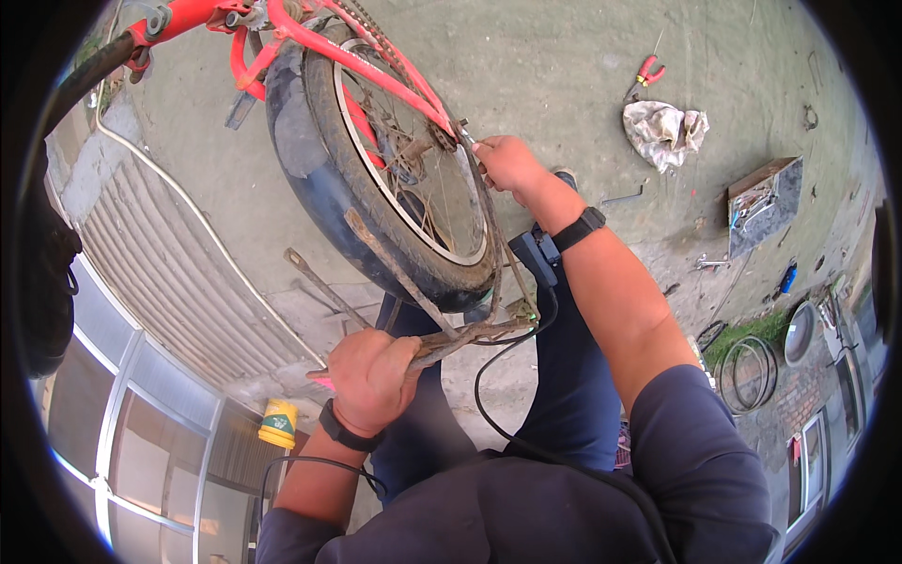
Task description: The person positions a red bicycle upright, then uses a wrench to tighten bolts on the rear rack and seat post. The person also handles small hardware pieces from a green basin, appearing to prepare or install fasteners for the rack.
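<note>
By the wheel (319,202) of the red bike (315,41), the left hand (373,376) wraps around a rusty rack (401,272), and the right hand (507,165) pinches a shiny metal bit (467,137) near the wheel's middle

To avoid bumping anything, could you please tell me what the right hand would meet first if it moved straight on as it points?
The right hand would probably meet the end of the red frame, beside the wheel; the gap looks small, though depth is unclear here.

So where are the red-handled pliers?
In the head view, the pliers lie on the ground at upper right, just above the crumpled cloth.
</note>
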A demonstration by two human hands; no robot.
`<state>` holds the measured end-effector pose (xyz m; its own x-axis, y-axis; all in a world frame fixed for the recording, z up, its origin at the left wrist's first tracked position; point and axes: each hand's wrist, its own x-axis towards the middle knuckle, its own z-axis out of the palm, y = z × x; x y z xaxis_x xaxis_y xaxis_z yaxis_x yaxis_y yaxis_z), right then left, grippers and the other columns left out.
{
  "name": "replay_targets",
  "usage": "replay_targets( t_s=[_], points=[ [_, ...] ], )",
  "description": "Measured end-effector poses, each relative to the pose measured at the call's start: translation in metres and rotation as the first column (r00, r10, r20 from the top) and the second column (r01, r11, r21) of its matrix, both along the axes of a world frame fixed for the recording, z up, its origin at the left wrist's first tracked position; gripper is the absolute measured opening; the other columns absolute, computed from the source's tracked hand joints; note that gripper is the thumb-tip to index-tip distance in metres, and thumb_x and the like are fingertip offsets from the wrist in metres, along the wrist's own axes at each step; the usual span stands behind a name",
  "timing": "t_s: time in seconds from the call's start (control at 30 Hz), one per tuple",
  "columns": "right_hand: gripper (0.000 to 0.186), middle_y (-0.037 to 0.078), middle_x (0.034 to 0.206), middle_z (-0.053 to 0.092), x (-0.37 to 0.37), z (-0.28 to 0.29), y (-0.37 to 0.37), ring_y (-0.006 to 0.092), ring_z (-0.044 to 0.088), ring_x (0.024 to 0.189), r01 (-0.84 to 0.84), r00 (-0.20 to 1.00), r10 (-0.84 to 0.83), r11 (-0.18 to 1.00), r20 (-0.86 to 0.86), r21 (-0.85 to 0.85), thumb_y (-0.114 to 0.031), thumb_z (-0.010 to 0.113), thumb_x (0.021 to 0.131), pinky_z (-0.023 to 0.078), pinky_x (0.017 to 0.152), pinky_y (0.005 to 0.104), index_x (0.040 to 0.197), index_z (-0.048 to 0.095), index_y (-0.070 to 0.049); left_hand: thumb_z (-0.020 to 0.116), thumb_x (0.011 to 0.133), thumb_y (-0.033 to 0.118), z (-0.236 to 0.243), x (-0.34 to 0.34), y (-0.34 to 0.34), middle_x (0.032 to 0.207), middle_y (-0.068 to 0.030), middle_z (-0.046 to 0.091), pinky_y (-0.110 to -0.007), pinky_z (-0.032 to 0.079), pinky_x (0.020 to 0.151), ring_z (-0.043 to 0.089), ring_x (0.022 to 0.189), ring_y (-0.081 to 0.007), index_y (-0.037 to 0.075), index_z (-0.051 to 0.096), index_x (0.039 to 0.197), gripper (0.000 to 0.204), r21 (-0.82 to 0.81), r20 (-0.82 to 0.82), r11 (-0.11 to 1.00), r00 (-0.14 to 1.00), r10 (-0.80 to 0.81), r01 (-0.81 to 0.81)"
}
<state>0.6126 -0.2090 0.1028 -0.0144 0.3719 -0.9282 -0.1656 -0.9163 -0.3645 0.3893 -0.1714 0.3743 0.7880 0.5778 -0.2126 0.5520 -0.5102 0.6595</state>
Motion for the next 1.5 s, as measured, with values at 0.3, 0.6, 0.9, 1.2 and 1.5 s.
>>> replay_targets(
  t_s=[0.3,0.6,0.9,1.2,1.5],
  points=[
    [0.042,0.020,0.075,0.069,0.014,-0.018,0.027,0.0316,0.070,0.063,-0.487,0.870,0.467,0.865,0.158,0.124,-0.032,0.049,0.101,0.055,0.068,0.0424,0.092,0.070,0.003,0.079,0.067,0.010,-0.007,-0.003,0.005,0.067,-0.0058,0.048,-0.038,0.038,0.047,0.050,0.053,-0.0263,0.007,0.063,0.097,0.034,0.000,-0.015,1.000,1.000,-0.011,0.011],
    [0.034,0.027,0.093,0.069,0.013,0.016,-0.002,0.0448,0.066,0.091,-0.376,0.912,0.318,0.901,0.259,0.216,-0.030,0.053,0.096,0.051,0.081,0.0499,0.105,0.068,0.000,0.076,0.065,0.006,-0.008,-0.003,0.015,0.068,-0.0051,0.048,-0.037,0.038,0.048,0.050,0.054,-0.0245,0.006,0.064,0.095,0.032,-0.038,-0.008,0.999,0.999,-0.032,0.031],
    [0.030,0.023,0.095,0.070,0.008,-0.027,-0.039,0.0400,0.067,0.090,-0.504,0.834,0.405,0.836,0.375,0.216,-0.022,0.056,0.091,0.052,0.083,0.0467,0.113,0.065,-0.003,0.073,0.064,0.004,-0.014,0.001,0.019,0.069,-0.0044,0.050,-0.037,0.039,0.048,0.050,0.055,-0.0242,0.006,0.064,0.093,0.031,-0.038,-0.029,0.999,0.999,-0.038,0.037],
    [0.034,0.019,0.111,0.070,0.021,-0.117,-0.022,0.0378,0.066,0.105,-0.737,0.619,0.701,0.674,0.353,-0.044,-0.032,0.056,0.092,0.053,0.090,0.0471,0.113,0.066,-0.007,0.071,0.062,0.004,-0.031,-0.002,0.022,0.065,-0.0033,0.051,-0.037,0.038,0.046,0.051,0.053,-0.0245,0.007,0.066,0.093,0.031,-0.085,-0.060,0.996,0.997,-0.044,0.038],
    [0.041,0.016,0.117,0.070,0.025,-0.184,0.044,0.0350,0.066,0.110,-0.695,0.555,0.689,0.692,0.466,-0.197,-0.039,0.073,0.086,0.056,0.088,0.0445,0.112,0.068,-0.007,0.072,0.064,0.006,-0.050,-0.006,0.027,0.064,-0.0007,0.048,-0.033,0.036,0.043,0.049,0.051,-0.0200,0.009,0.066,0.093,0.031,-0.144,-0.045,0.986,0.995,-0.091,0.084]
  ],
)
